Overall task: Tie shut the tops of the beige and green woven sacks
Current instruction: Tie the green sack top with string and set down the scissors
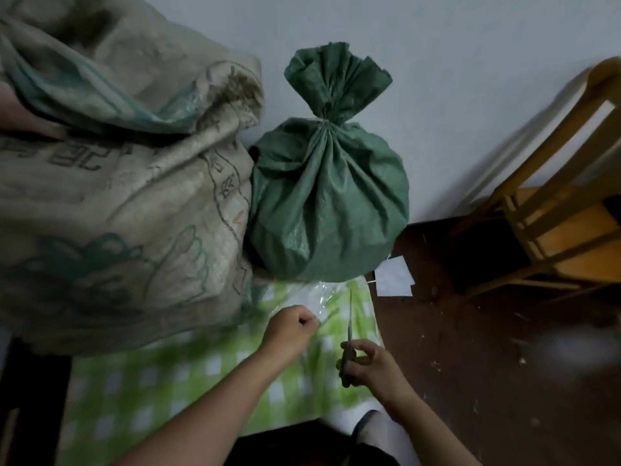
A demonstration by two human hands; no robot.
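1. green woven sack, round and full, on the far edge of the green-and-white checked cloth; neck cinched into tight pleats, top flaring above it against the pale wall.
2. large beige woven sack with faded green print, pressed against the green one's left side; mouth slack and folded over.
3. left hand just below the green sack, fingers curled tight; cannot tell whether pinching anything.
4. right hand clamped on dark metal scissors, blades together, pointing at the green sack.
5. open dark brown floor to the right, white paper scraps by the cloth's edge, wooden chair beyond.
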